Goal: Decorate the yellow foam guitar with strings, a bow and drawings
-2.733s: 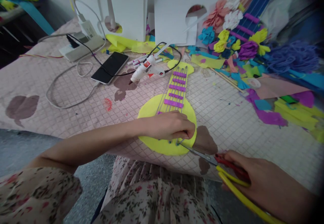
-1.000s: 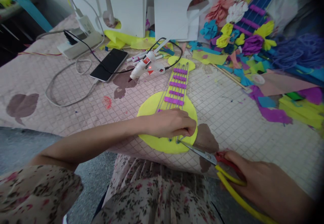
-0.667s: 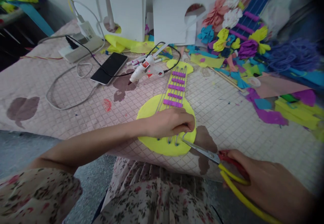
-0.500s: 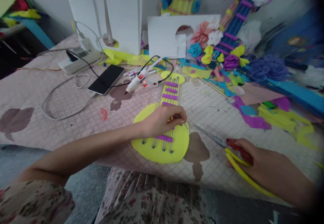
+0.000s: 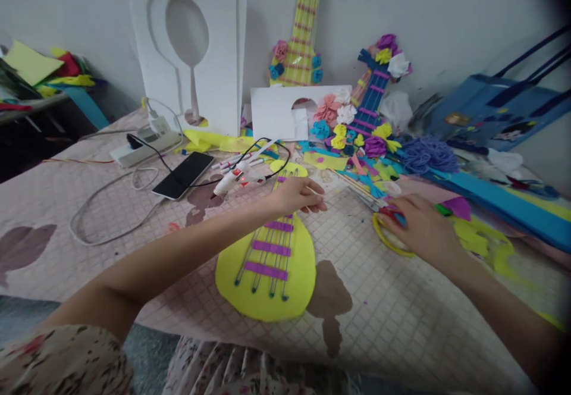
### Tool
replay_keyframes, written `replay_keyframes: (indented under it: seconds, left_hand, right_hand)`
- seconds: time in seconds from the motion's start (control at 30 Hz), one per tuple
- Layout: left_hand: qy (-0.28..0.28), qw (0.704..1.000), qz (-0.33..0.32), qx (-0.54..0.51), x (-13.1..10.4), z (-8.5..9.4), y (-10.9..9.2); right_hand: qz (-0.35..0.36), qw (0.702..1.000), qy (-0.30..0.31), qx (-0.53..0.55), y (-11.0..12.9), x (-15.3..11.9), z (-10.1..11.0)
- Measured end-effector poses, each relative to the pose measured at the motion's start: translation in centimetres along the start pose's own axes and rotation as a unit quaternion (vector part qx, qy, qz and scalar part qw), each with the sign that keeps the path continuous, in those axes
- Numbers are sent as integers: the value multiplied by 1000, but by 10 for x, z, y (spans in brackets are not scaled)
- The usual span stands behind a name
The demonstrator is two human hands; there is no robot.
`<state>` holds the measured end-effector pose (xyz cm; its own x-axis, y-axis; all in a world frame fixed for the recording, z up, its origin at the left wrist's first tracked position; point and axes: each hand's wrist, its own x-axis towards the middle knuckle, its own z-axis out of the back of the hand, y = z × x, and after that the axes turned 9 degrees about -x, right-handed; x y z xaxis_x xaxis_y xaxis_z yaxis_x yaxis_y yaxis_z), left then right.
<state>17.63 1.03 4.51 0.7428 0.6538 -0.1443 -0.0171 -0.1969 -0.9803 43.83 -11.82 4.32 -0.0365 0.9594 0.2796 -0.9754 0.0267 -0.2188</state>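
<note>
A yellow paper guitar (image 5: pixel 298 291) with purple cross strips and thin grey-blue strings lies flat on the table. My left hand (image 5: pixel 300 196) hovers over its neck, fingers loosely stretched and apart, holding nothing that I can see; it hides part of the neck. Off to the right, my right hand (image 5: pixel 422 225) grips scissors by their red and yellow handles (image 5: pixel 384 239). Their blades point left and away, beside thin wooden sticks (image 5: pixel 352 184). A white glue gun (image 5: pixel 231 181) with a glowing red light rests left of the guitar's neck.
A phone (image 5: pixel 184 175) and a power strip (image 5: pixel 143 148) with cables lie on the left. White cut-out boards (image 5: pixel 223 56) and decorated guitars (image 5: pixel 372 94) stand at the back. Paper scraps, blue-purple yarn (image 5: pixel 428 154) and a blue bag (image 5: pixel 482 106) fill the right.
My left hand has moved up the guitar from its body to its neck, and its fingers have loosened. My right hand has carried the scissors farther back toward the scraps. The view has tilted up.
</note>
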Motion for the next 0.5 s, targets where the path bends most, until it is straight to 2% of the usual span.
replay_keyframes:
  seconds: [0.07, 0.13, 0.2, 0.27, 0.37, 0.5]
  left_hand:
    - [4, 1000, 4, -7, -2, -6, -3]
    - [8, 1000, 3, 0, -5, -12, -6]
    - [11, 1000, 2, 18, -7, -17, -6]
    - [15, 999, 5, 37, -9, -19, -5]
    - [6, 997, -19, 69, -18, -14, 1]
    - [-28, 977, -121, 174, -49, 0, 6]
  right_hand:
    - [13, 991, -32, 128, 27, 9, 12]
    - [45, 971, -17, 233, 56, 15, 24]
    - [82, 960, -9, 266, 78, 20, 33]
    - [117, 958, -12, 261, 86, 26, 36]
    - [106, 969, -38, 219, 64, 40, 25]
    - [-22, 986, -101, 128, -5, 64, -11]
